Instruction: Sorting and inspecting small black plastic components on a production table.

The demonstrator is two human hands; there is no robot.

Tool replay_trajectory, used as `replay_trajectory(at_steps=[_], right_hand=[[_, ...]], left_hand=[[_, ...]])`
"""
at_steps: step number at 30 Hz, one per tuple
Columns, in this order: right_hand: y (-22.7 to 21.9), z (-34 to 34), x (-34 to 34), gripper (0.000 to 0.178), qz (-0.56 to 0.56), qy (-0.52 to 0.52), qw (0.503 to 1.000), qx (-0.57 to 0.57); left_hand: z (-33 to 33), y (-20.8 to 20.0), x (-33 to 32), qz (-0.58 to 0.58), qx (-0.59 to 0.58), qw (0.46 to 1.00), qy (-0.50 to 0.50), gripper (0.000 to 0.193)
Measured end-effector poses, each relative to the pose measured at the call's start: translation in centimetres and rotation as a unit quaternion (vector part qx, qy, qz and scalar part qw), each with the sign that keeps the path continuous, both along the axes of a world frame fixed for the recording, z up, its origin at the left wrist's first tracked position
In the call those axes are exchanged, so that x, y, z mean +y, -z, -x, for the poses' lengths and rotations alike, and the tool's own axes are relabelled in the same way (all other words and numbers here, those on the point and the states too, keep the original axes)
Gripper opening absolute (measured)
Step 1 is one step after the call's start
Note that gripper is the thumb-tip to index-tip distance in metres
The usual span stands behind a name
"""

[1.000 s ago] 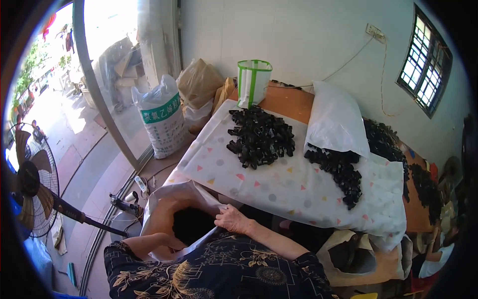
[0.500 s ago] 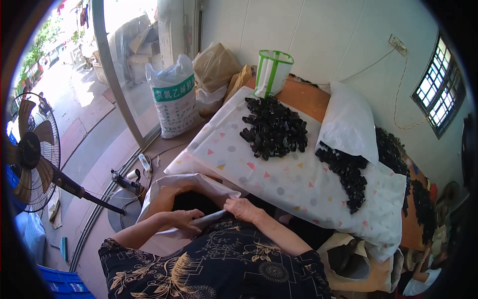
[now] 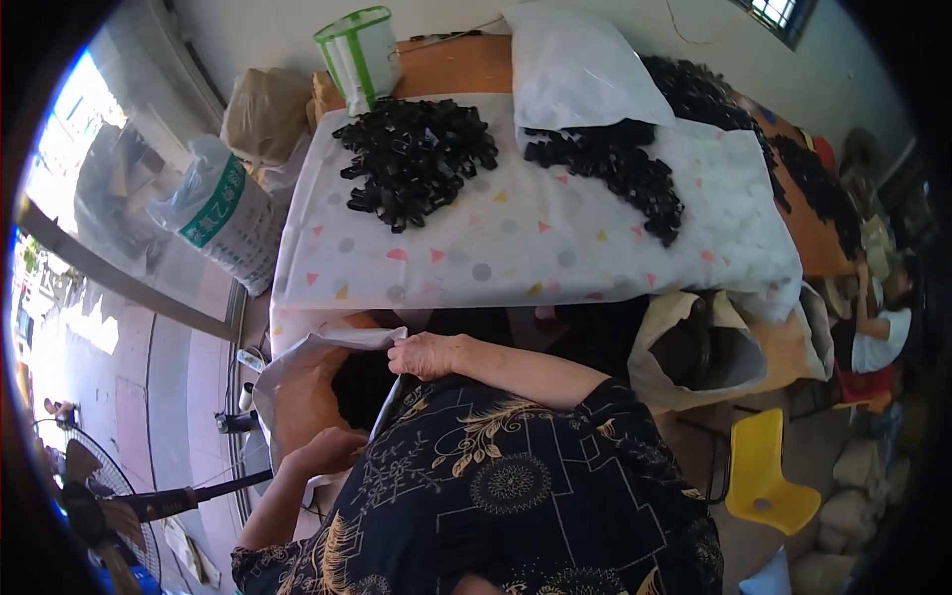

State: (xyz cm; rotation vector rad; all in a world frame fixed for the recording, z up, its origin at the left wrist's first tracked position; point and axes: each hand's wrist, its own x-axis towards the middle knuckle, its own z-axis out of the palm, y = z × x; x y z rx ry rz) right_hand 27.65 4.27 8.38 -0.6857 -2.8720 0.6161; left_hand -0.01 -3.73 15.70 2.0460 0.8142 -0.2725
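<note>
A white paper sack with a brown lining stands upright against my front, its mouth gaping. Dark contents fill part of it; their kind is too dim to make out. My right hand pinches the sack's rim at the table's near edge. Lower down, my left hand is curled at the near rim, its fingertips partly hidden. Beyond the sack, a heap of small black plastic parts lies on the patterned table cover.
A large white bag spills more black parts at the right. A white-green bin stands behind the heap. Another open sack and a yellow chair are at right, a fan at lower left. A person sits far right.
My view has turned to the right, so the table appears shifted left and higher. My left hand has slid down along the sack's rim toward me; my right hand keeps its grip.
</note>
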Motion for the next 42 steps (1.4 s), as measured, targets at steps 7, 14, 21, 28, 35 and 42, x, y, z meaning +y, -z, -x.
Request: replay_trajectory(at_steps=[7, 14, 21, 28, 35, 42], right_hand=[[-2.0, -1.7, -0.8, 0.007, -0.025, 0.082, 0.993, 0.086], [-6.3, -18.7, -1.1, 0.015, -0.324, 0.46, 0.737, 0.375], [-2.6, -41.4, -2.1, 0.043, -0.408, 0.753, 0.439, 0.273], [-1.1, -44.5, 0.4, 0.061, -0.277, 0.808, 0.475, 0.213], [0.0, -42.8, 2.3, 0.053, -0.31, 0.8, 0.493, 0.146], [-0.4, -41.6, 4.3, 0.058, -0.321, 0.739, 0.558, 0.201]], left_hand=[[-7.3, -8.6, -1.0, -0.03, 0.178, 0.983, -0.037, 0.022], [-12.5, -13.2, 0.0, -0.062, 0.325, 0.943, -0.044, 0.025], [-10.6, -6.3, 3.1, -0.123, 0.093, 0.984, 0.092, 0.018], [-16.3, -10.3, 5.5, -0.234, -0.013, 0.957, 0.169, 0.022], [-24.6, -18.6, 6.0, -0.287, -0.409, 0.827, 0.257, 0.024], [-27.9, -25.1, 2.8, -0.202, -0.589, 0.732, 0.278, 0.017]])
